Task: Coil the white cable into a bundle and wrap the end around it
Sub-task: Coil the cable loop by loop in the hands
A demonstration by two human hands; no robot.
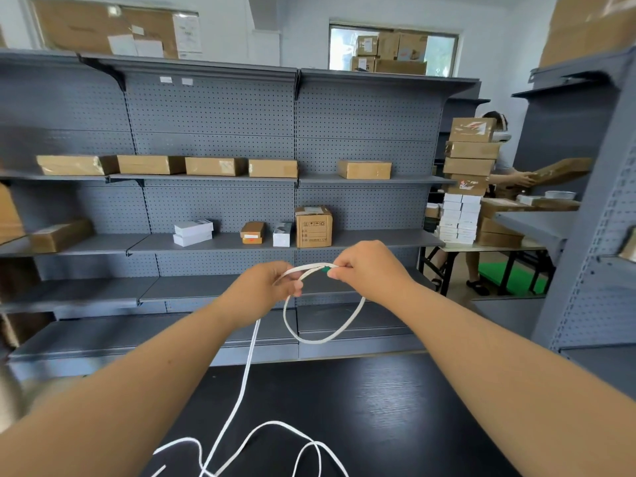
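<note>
Pinching looped white cable (284, 315) in fingers (290, 286)

The cable (321, 342) hangs between left hand (265, 287) and right hand (371, 270) above the table (395, 414), shelving (213, 201) behind.

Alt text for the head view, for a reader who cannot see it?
Two bare hands hold up a white cable: the right hand pinches its green-tipped end, the left hand grips the strand, and one loop hangs between them. The rest trails onto a black table, with grey shelving of cardboard boxes behind.
</note>
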